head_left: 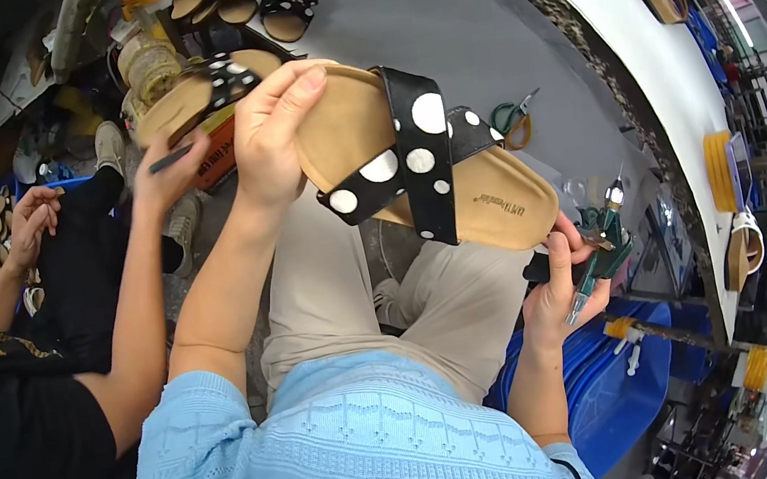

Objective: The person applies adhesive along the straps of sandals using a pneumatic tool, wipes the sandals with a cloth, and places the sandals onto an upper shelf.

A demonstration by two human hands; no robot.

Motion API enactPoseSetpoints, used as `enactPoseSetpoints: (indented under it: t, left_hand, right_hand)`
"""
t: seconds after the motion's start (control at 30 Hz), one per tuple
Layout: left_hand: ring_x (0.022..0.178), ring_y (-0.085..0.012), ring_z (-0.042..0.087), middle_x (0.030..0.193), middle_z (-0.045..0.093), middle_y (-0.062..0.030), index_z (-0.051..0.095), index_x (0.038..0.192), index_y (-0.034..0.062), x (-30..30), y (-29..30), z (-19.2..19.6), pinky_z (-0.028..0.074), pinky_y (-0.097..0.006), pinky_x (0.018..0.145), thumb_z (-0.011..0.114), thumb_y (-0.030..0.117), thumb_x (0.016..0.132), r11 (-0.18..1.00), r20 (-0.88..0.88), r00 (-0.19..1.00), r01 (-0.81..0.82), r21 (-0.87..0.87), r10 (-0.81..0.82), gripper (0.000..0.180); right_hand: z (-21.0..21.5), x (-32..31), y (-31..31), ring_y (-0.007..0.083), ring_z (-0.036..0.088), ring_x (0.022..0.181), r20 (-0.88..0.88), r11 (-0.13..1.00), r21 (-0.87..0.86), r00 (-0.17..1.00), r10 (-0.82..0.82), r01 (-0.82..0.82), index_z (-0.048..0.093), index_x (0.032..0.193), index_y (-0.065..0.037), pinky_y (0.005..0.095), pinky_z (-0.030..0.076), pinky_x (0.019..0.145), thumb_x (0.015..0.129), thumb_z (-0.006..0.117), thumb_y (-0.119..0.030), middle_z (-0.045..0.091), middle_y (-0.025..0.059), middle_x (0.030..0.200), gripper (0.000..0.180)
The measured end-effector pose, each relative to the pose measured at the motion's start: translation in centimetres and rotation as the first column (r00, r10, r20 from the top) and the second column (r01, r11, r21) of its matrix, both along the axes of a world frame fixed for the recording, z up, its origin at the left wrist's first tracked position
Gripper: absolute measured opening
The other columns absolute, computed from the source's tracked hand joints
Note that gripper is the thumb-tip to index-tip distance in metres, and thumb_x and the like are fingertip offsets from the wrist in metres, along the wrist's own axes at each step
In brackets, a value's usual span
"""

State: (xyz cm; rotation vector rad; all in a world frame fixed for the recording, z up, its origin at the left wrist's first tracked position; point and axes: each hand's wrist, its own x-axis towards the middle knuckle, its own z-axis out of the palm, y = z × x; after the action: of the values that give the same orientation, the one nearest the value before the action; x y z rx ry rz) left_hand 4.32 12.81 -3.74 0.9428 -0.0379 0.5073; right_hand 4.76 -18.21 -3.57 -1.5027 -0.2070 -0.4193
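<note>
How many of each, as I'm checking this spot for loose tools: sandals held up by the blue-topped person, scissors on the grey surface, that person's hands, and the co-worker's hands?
Held-up polka-dot sandal: 1
Scissors: 1 pair
Person's hands, left hand and right hand: 2
Co-worker's hands: 2
Total: 6

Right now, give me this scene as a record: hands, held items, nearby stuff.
left hand: grips one end of the sandal
right hand: holds a green tool, exact kind unclear, by the sandal's other end
sandal look: tan footbed, crossed black straps with white dots
scissors: on the grey tabletop
co-worker's hand: at left, holding a dark pen-like tool
</note>
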Motion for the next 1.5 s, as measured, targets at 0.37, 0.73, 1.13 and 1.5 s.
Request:
enactPoseSetpoints:
  t: [0.37,0.73,1.13,1.5]
  left_hand:
    - [0.097,-0.0252,0.072,0.110,0.071,-0.0218,0.062,0.115,-0.0119,0.8,-1.4,1.4,0.059,-0.034,0.088,0.050,0.030,0.102,0.999,0.020,1.000,0.015,0.052,-0.016,0.045]
    - [0.106,-0.0198,0.069,0.123,0.067,-0.0127,0.058,0.129,-0.0022,-0.6,-3.2,0.1,0.058,-0.034,0.089,0.054,0.036,0.105,0.961,-0.209,0.956,0.160,-0.226,-0.208,0.045]
    - [0.131,-0.0288,0.054,0.145,0.052,-0.0111,0.044,0.145,0.0079,9.5,-0.1,-12.8,0.043,-0.061,0.109,0.044,0.017,0.109,0.798,-0.379,0.925,-0.237,-0.554,0.012,0.037]
    - [0.120,-0.0391,0.062,0.132,0.062,-0.0263,0.059,0.132,-0.0030,24.2,10.1,-22.6,0.048,-0.045,0.102,0.082,0.045,0.079,0.707,-0.690,0.428,0.150,0.691,0.583,0.075]
  right_hand:
    - [0.7,-2.7,-0.7,0.0252,0.071,0.101,-0.020,0.998,0.056,1.000,0.024,-0.022,0.044,0.088,-0.005,0.0347,0.058,0.087,0.085,0.074,0.011,0.070,0.0315,0.109,0.033]
    - [-0.7,-3.6,-0.3,0.0237,0.072,0.098,-0.039,1.000,-0.019,0.999,0.000,0.000,0.043,0.090,-0.004,0.0327,0.059,0.084,0.087,0.073,0.008,0.070,0.0310,0.110,0.032]
    - [-2.0,-3.4,-0.3,0.0304,0.072,0.099,0.019,0.991,-0.086,0.994,0.105,-0.103,0.052,0.119,0.009,0.0400,0.065,0.079,0.092,0.065,0.009,0.070,0.0263,0.108,0.030]
    - [-1.0,-3.2,-0.2,0.0336,0.073,0.099,-0.101,0.982,-0.153,0.990,0.097,-0.112,0.055,0.111,0.011,0.0414,0.066,0.076,0.092,0.066,0.007,0.070,0.0276,0.108,0.022]
